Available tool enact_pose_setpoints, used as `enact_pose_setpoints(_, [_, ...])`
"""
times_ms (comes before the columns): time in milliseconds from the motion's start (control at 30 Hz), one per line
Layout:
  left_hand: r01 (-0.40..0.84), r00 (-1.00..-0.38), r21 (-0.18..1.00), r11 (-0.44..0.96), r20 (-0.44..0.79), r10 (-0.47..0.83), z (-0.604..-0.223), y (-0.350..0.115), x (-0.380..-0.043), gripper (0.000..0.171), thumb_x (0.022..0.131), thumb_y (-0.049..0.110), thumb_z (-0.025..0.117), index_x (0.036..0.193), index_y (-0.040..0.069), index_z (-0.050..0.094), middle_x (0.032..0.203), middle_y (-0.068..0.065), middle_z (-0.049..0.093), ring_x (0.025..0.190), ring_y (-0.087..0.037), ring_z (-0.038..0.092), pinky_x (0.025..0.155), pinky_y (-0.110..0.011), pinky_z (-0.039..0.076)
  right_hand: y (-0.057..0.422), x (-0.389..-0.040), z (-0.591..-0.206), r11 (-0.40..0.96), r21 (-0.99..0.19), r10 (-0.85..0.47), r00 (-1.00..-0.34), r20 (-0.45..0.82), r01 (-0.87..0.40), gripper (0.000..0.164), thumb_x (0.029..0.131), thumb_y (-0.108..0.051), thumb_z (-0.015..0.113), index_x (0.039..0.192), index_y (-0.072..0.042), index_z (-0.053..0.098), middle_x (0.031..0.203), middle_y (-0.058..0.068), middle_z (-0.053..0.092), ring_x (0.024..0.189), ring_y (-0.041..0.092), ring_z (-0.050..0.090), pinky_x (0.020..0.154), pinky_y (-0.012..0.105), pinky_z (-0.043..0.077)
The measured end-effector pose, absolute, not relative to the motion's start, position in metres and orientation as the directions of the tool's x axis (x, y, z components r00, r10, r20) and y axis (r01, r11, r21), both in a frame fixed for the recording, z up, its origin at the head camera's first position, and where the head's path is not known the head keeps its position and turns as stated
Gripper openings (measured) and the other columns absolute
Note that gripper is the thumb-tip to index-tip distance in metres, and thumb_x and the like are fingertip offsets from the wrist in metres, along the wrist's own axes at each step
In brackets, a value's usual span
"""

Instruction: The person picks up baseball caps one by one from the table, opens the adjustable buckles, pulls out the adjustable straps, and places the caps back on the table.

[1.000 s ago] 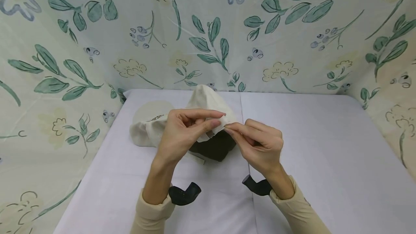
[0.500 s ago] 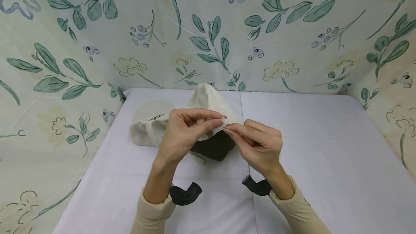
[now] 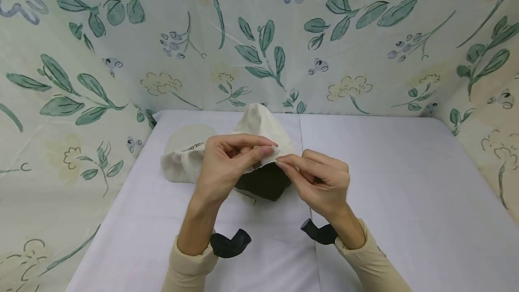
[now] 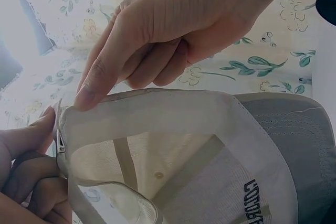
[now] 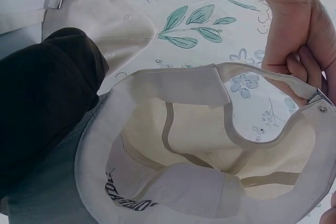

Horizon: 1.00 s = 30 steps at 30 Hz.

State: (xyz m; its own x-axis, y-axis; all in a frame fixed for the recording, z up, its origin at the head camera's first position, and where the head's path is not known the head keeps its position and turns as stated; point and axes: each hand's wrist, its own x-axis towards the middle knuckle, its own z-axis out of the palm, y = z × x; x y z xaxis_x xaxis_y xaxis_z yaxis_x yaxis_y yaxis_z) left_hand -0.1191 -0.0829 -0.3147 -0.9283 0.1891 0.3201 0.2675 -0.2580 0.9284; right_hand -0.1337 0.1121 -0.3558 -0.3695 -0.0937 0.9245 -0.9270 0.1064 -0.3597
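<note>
A cream baseball cap (image 4: 178, 114) is held up by both hands, its hollow inside and dark printed lettering showing in both wrist views. My left hand (image 3: 223, 166) pinches the rim at the back between thumb and straight forefinger. Close to those fingertips, my right hand (image 3: 322, 181) pinches the back strap beside a metal buckle (image 4: 61, 142). A snap stud (image 5: 322, 109) shows by the buckle in the right wrist view. Along the lower left of that view runs the cap's grey-green brim (image 5: 47, 187). The hands partly cover the cap in the head view.
Dark cloth headwear (image 3: 265, 186) sits below the hands. Another pale cap (image 5: 100, 17) with a strap and buckle shows in the right wrist view. Pale fabric with lettering (image 3: 178, 168) is left of the left hand. A floral curtain (image 3: 259, 35) backs the white-covered table (image 3: 385, 184).
Both hands have shifted very slightly left, the right one a bit more, bringing the pinched strap a little closer to the left fingertips. The grips look the same.
</note>
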Motion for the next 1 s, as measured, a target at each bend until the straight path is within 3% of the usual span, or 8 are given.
enact_pose_setpoints(167, [0.334, -0.912, 0.906, -0.26, 0.38, 0.154, -0.3147, -0.0836, -0.1183, 0.016, 0.088, 0.001, 0.08, 0.097, -0.011, 0.076, 0.054, 0.001, 0.05, 0.057, -0.01, 0.036, 0.058, -0.02, 0.038, 0.1116, -0.1336, -0.356, 0.112, -0.355, -0.094, -0.366, 0.926, -0.928, 0.023, 0.092, -0.013, 0.079, 0.08, 0.006, 0.079, 0.052, -0.005, 0.031, 0.047, 0.003, 0.024, 0.047, 0.012, 0.016])
enact_pose_setpoints(300, [0.363, -0.905, 0.888, -0.282, 0.408, 0.121, -0.3143, -0.0838, -0.1181, 0.007, 0.087, 0.0, 0.08, 0.093, 0.004, 0.082, 0.052, -0.001, 0.047, 0.056, -0.01, 0.033, 0.056, -0.021, 0.034, 0.1109, -0.1337, -0.3561, 0.106, -0.352, -0.092, -0.361, 0.928, -0.93, 0.021, 0.092, -0.012, 0.08, 0.08, 0.006, 0.079, 0.052, -0.005, 0.031, 0.047, 0.003, 0.023, 0.047, 0.012, 0.015])
enact_pose_setpoints(467, [0.386, -0.897, 0.869, -0.309, 0.432, 0.092, -0.3138, -0.0838, -0.1179, 0.022, 0.088, -0.001, 0.079, 0.09, 0.021, 0.083, 0.051, -0.001, 0.046, 0.056, -0.009, 0.035, 0.056, -0.02, 0.035, 0.1095, -0.1337, -0.3568, 0.102, -0.348, -0.092, -0.357, 0.929, -0.932, 0.02, 0.091, -0.011, 0.08, 0.08, 0.005, 0.079, 0.052, -0.006, 0.031, 0.047, 0.003, 0.023, 0.047, 0.012, 0.015])
enact_pose_setpoints(733, [0.426, -0.882, 0.83, -0.361, 0.469, 0.037, -0.3142, -0.082, -0.1185, 0.02, 0.088, -0.001, 0.079, 0.088, 0.019, 0.083, 0.051, 0.005, 0.046, 0.053, -0.009, 0.032, 0.057, -0.019, 0.04, 0.1077, -0.1315, -0.3571, 0.136, -0.343, -0.099, -0.357, 0.929, -0.93, 0.02, 0.092, -0.013, 0.079, 0.08, 0.003, 0.079, 0.052, -0.006, 0.031, 0.047, 0.003, 0.023, 0.047, 0.011, 0.016])
enact_pose_setpoints(867, [0.439, -0.879, 0.797, -0.414, 0.477, -0.014, -0.3153, -0.0788, -0.1193, 0.01, 0.087, 0.006, 0.083, 0.087, 0.016, 0.083, 0.051, 0.005, 0.051, 0.052, -0.01, 0.028, 0.058, -0.018, 0.044, 0.1073, -0.1297, -0.3571, 0.169, -0.331, -0.101, -0.351, 0.931, -0.928, 0.022, 0.093, -0.015, 0.078, 0.08, 0.003, 0.079, 0.053, -0.006, 0.031, 0.047, 0.003, 0.023, 0.047, 0.012, 0.015])
enact_pose_setpoints(1000, [0.467, -0.863, 0.759, -0.453, 0.503, -0.046, -0.3165, -0.0771, -0.1202, 0.004, 0.085, 0.016, 0.085, 0.087, 0.016, 0.083, 0.052, 0.009, 0.049, 0.054, -0.01, 0.027, 0.052, -0.019, 0.031, 0.1074, -0.1288, -0.3562, 0.167, -0.303, -0.109, -0.323, 0.94, -0.938, 0.022, 0.093, -0.014, 0.078, 0.08, 0.004, 0.079, 0.052, -0.006, 0.032, 0.048, 0.002, 0.021, 0.047, 0.012, 0.014])
